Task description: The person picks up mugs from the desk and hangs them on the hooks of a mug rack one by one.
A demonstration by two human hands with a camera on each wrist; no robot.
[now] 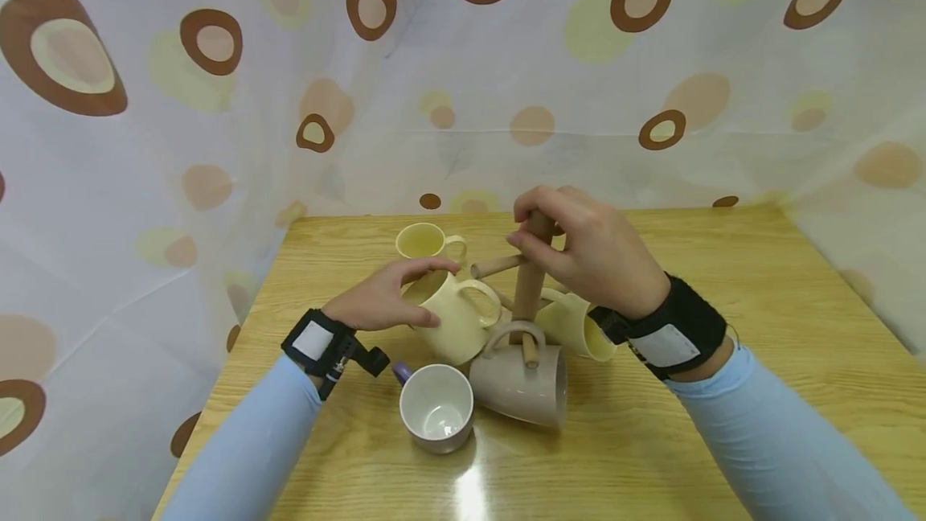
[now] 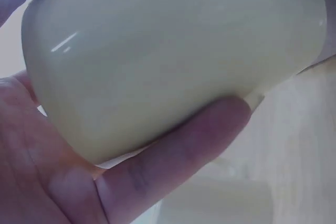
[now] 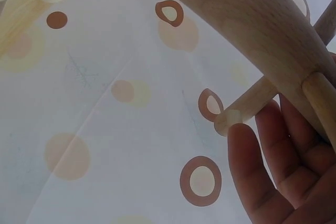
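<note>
My left hand [image 1: 391, 296] holds a pale yellow mug [image 1: 459, 330] between thumb and fingers. The mug tilts, its handle towards the wooden mug tree [image 1: 530, 288]; its smooth side [image 2: 173, 56] fills much of the left wrist view. My right hand [image 1: 596, 252] grips the tree near the top of its post, and the right wrist view shows fingers [image 3: 244, 156] beside a peg [image 3: 249, 103]. A grey mug [image 1: 514, 388] hangs sideways by its handle on a low front peg. Right of the post, another yellow mug [image 1: 567, 324] lies tilted, partly hidden.
A mug with a white inside and a purple handle [image 1: 437, 404] stands upright in front, beside the grey mug. One more yellow mug [image 1: 419, 239] is upright behind my left hand. The wooden table [image 1: 723, 441] meets a patterned curtain [image 1: 477, 159] at its back edge.
</note>
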